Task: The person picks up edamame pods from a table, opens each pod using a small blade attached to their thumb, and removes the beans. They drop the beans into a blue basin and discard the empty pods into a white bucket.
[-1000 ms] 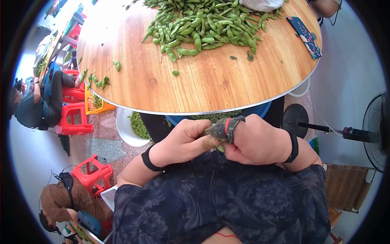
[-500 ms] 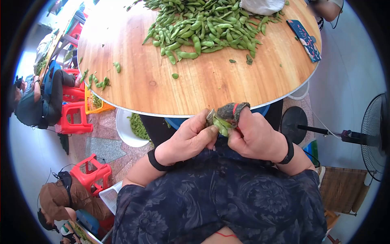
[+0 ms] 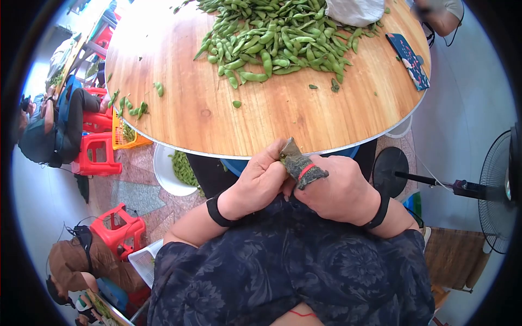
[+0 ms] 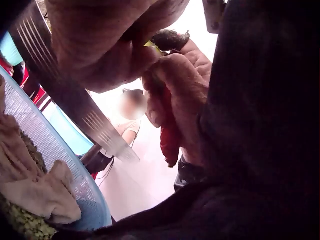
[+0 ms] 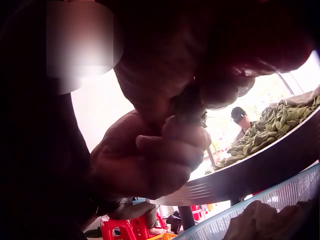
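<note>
Mostly hidden pod (image 3: 282, 158) in left grip (image 3: 260, 179)

Between your left hand (image 3: 261, 176) and right hand (image 3: 340, 185), by the near rim of the desk (image 3: 261, 125), you pinch a green pod (image 4: 151, 45); only a small yellow-green part shows, so you cannot tell whether it is split. Just beside it is the fuzzy grey cover (image 3: 298, 165) with a red band, on your right hand, tilted with one end towards the desk. Across the far part of the desk spreads your heap of pods (image 3: 277, 41), plump and green, while a few loose pods (image 3: 132, 108) lie near the desk's left rim.
</note>
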Motion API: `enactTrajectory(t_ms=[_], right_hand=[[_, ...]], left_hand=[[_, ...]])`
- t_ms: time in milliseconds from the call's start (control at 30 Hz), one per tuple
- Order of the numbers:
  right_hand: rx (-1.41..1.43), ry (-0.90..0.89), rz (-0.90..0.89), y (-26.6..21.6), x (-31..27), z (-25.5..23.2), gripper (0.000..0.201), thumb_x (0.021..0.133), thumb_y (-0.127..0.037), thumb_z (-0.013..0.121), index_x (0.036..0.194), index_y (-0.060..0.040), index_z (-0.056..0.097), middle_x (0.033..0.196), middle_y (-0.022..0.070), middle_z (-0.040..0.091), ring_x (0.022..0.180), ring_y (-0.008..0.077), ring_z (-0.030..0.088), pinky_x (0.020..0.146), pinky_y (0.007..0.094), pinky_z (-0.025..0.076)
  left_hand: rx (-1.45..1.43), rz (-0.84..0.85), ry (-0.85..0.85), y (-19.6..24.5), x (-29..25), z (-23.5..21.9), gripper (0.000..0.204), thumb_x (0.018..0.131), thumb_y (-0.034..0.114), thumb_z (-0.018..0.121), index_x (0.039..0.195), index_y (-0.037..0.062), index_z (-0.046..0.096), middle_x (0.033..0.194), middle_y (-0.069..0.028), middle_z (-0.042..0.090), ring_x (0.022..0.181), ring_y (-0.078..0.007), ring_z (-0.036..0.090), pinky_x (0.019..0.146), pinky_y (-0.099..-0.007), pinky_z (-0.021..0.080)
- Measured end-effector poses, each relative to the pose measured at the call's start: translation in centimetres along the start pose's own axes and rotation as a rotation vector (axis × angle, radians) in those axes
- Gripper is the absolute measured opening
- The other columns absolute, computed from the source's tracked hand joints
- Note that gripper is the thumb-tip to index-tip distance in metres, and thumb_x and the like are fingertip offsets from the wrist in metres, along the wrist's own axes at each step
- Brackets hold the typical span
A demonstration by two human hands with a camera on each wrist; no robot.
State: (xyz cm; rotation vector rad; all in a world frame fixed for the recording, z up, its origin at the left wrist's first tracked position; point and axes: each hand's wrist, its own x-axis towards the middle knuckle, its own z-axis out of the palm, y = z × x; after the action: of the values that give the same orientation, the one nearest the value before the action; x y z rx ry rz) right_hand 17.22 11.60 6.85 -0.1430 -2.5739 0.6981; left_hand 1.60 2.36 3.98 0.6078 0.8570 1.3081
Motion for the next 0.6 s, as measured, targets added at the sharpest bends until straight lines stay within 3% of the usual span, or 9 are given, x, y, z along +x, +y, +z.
enactTrajectory(t_ms=[67,133,200,300,433,500,600], right_hand=[[-0.031,0.013,-0.028,-0.1,0.3,0.0,0.019,0.075,-0.006,0.065,0.086,-0.0022,0.051,0.071,0.0097,0.055,0.058,0.0258,0.060,0.046,0.0330,0.047],[0.006,0.068,0.117,-0.4,0.5,-0.1,0.021,0.075,-0.006,0.065,0.091,-0.0015,0.053,0.069,0.0104,0.056,0.056,0.0264,0.060,0.046,0.0338,0.047],[-0.027,0.076,0.154,-0.7,0.7,-0.8,0.024,0.075,-0.006,0.065,0.095,-0.0010,0.054,0.067,0.0108,0.056,0.054,0.0270,0.059,0.045,0.0343,0.047],[-0.050,0.064,0.207,-1.0,0.3,-1.2,0.031,0.075,-0.007,0.066,0.103,0.0002,0.055,0.065,0.0114,0.057,0.053,0.0287,0.060,0.046,0.0356,0.048],[0.014,0.032,0.288,-0.3,-0.1,-1.5,0.037,0.076,-0.010,0.066,0.109,0.0015,0.053,0.066,0.0130,0.059,0.055,0.0319,0.062,0.048,0.0376,0.049],[0.000,0.088,0.325,0.4,-0.3,-2.1,0.037,0.076,-0.010,0.067,0.108,0.0014,0.053,0.067,0.0139,0.059,0.057,0.0324,0.062,0.048,0.0382,0.050],[-0.003,0.132,0.381,0.5,0.1,-3.0,0.034,0.077,-0.011,0.066,0.106,0.0006,0.054,0.069,0.0152,0.061,0.058,0.0323,0.063,0.049,0.0390,0.050]], left_hand=[[0.033,0.018,-0.017,-0.4,0.2,-0.5,0.023,0.091,0.004,0.032,0.104,0.0043,0.051,0.079,-0.0006,0.052,0.060,-0.0051,0.047,0.053,-0.0195,0.040],[0.066,0.037,-0.037,-0.1,0.2,-0.5,0.023,0.091,0.003,0.031,0.104,0.0047,0.050,0.081,-0.0005,0.052,0.062,-0.0053,0.047,0.055,-0.0193,0.040],[0.092,-0.066,-0.042,0.7,0.1,-0.2,0.019,0.091,0.001,0.036,0.104,0.0054,0.049,0.086,-0.0005,0.052,0.065,-0.0057,0.048,0.059,-0.0200,0.041],[0.173,0.034,-0.112,0.1,-0.1,-0.2,0.019,0.093,0.002,0.044,0.111,0.0049,0.048,0.089,-0.0011,0.052,0.068,-0.0057,0.049,0.062,-0.0224,0.043],[0.182,0.017,-0.179,0.7,-0.4,-0.9,0.024,0.094,0.006,0.050,0.118,0.0029,0.047,0.092,-0.0030,0.056,0.073,-0.0061,0.051,0.065,-0.0236,0.044],[0.450,0.078,-0.269,0.5,-0.3,-1.3,0.028,0.097,0.007,0.046,0.124,0.0004,0.043,0.105,-0.0058,0.059,0.093,-0.0116,0.056,0.081,-0.0263,0.045],[0.388,0.102,-0.279,0.3,-0.3,-1.5,0.033,0.098,0.009,0.046,0.129,-0.0002,0.041,0.110,-0.0080,0.060,0.103,-0.0145,0.056,0.092,-0.0289,0.041]])
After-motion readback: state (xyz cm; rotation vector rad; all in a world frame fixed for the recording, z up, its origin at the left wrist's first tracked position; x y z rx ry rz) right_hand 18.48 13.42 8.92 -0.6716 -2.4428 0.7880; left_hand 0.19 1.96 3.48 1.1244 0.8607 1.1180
